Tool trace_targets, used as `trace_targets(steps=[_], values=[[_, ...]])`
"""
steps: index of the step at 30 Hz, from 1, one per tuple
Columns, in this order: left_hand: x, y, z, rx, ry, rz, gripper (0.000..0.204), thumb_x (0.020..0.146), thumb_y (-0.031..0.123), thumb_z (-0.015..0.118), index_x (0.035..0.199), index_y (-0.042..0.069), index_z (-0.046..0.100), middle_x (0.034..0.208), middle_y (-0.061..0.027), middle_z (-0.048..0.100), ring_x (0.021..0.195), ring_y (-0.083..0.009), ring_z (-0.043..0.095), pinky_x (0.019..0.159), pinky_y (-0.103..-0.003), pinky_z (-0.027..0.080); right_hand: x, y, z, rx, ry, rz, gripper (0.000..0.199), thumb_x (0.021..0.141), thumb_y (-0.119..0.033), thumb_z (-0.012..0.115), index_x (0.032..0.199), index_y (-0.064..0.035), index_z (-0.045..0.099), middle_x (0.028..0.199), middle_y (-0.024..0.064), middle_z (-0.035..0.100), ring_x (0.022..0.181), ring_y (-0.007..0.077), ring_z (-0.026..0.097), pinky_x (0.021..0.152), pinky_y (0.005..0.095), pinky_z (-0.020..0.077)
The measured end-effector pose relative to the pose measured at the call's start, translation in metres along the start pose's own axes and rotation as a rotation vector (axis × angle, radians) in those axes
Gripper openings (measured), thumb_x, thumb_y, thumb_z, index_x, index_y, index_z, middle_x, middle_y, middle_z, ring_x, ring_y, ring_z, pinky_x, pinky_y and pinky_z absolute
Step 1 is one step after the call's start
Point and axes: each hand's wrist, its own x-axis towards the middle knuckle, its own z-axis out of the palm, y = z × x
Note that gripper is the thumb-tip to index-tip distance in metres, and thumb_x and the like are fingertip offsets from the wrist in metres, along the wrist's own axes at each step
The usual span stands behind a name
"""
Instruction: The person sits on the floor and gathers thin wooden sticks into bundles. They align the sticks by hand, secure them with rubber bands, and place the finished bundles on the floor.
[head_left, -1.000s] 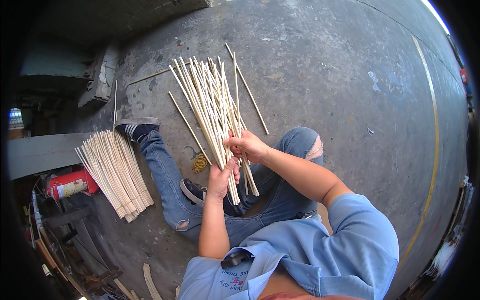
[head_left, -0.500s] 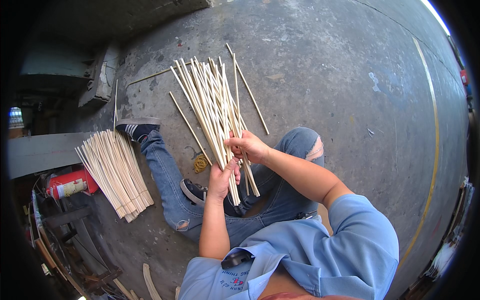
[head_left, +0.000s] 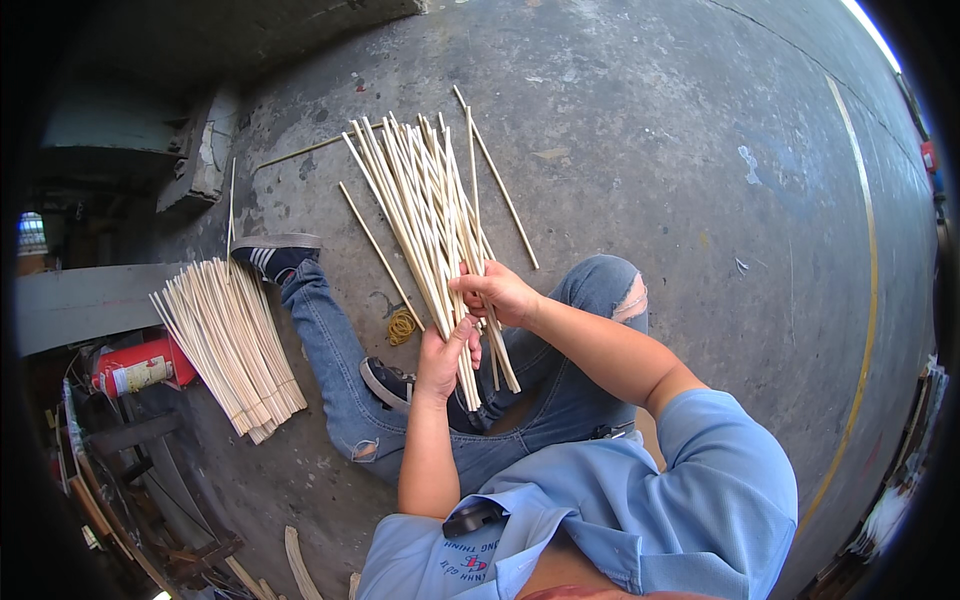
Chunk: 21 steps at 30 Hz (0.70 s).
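Note:
A loose bundle of thin pale wooden sticks point(head_left: 415, 200) fans out away from me over the floor, its near ends gathered above my lap. My left hand point(head_left: 441, 355) is closed round the sticks near their lower ends. Just above it my right hand point(head_left: 495, 292) also grips the bundle, thumb across the front; some of its fingers are hidden behind the sticks. One single stick point(head_left: 380, 255) lies left of the bundle and another stick point(head_left: 503, 190) to its right. A further stick point(head_left: 300, 155) lies crosswise near the far ends.
A second bundle of sticks point(head_left: 232, 350), bound near its lower end, lies at the left beside a red cylinder point(head_left: 145, 367). Yellow rubber bands point(head_left: 401, 326) rest on the floor near my bent leg. A grey beam point(head_left: 95, 305) and a concrete block point(head_left: 205, 155) stand further left.

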Motion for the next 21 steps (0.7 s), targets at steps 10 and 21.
trace_targets(steps=[10, 21], values=[[0.0007, -0.0014, -0.001, -0.002, 0.011, -0.005, 0.028, 0.102, 0.029, 0.066, 0.109, 0.003, 0.058, 0.072, -0.002, 0.056, 0.057, -0.0117, 0.057, 0.049, -0.025, 0.048, -0.0012, -0.0013, 0.0014, -0.001, 0.003, -0.005, 0.012, 0.093, -0.011, 0.068, 0.09, -0.0104, 0.057, 0.063, -0.0038, 0.049, 0.052, 0.0064, 0.043, 0.046, 0.0244, 0.0318], [0.0024, -0.003, -0.0031, 0.018, 0.066, -0.012, 0.026, 0.102, 0.027, 0.066, 0.106, 0.003, 0.059, 0.078, -0.0039, 0.062, 0.063, -0.0129, 0.063, 0.052, -0.026, 0.055, -0.0005, -0.0011, 0.0037, -0.059, 0.093, -0.043, 0.009, 0.093, -0.011, 0.066, 0.092, -0.0103, 0.057, 0.071, -0.0003, 0.053, 0.055, 0.009, 0.046, 0.051, 0.0248, 0.0387]])
